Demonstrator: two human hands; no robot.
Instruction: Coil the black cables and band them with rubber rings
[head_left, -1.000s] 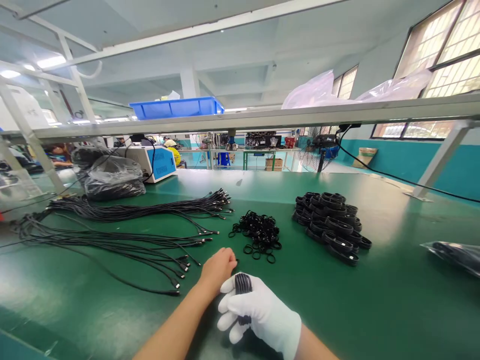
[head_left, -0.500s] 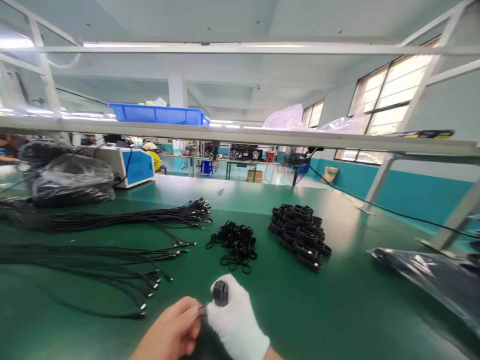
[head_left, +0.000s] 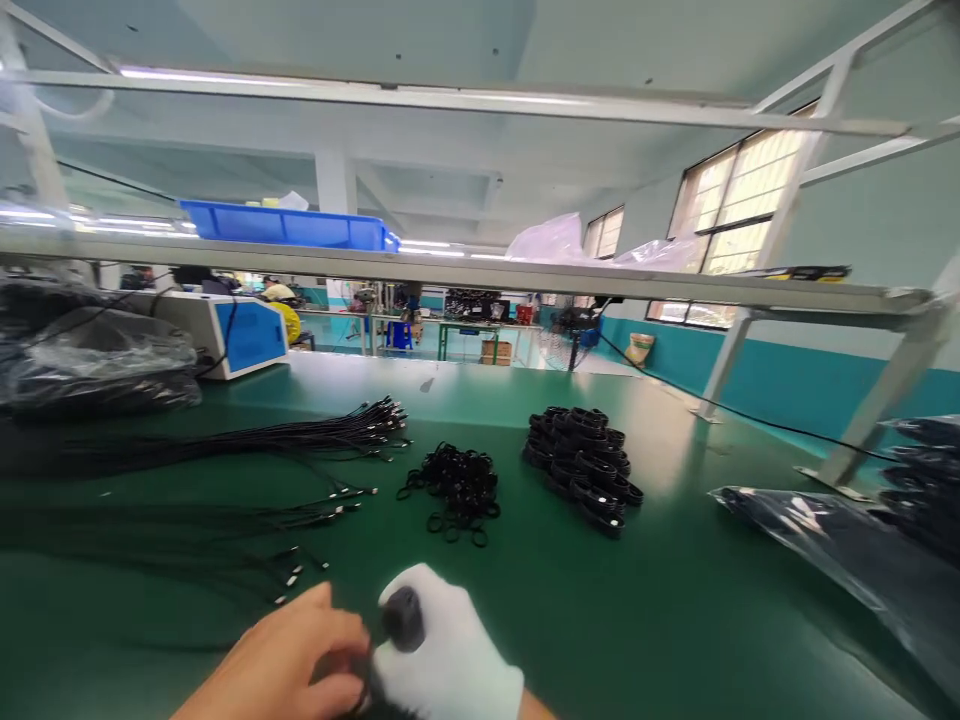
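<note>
My right hand [head_left: 450, 650], in a white glove, is closed around a coiled black cable [head_left: 403, 618], whose looped end sticks out above the fingers. Beside it, my bare left hand [head_left: 300, 655] has bent fingers near the coil's lower part; a thin dark strand shows by the fingertips, blurred. In front of both hands lies a heap of small black rings [head_left: 457, 485]. To its right is a pile of coiled black cables [head_left: 581, 460]. Loose black cables [head_left: 330, 435] with metal-tipped plugs stretch across the left side.
The green table [head_left: 562, 620] carries a clear plastic bag of dark items [head_left: 817, 550] at right and another bag [head_left: 105, 360] at left. A blue-and-white machine [head_left: 251, 335] stands behind. Overhead, a shelf [head_left: 450, 268] holds a blue tray [head_left: 285, 228].
The view has shifted slightly right. Both hands have moved a little left with the coil. My left hand has turned over, knuckles up, from its earlier pinch beside the coil.
</note>
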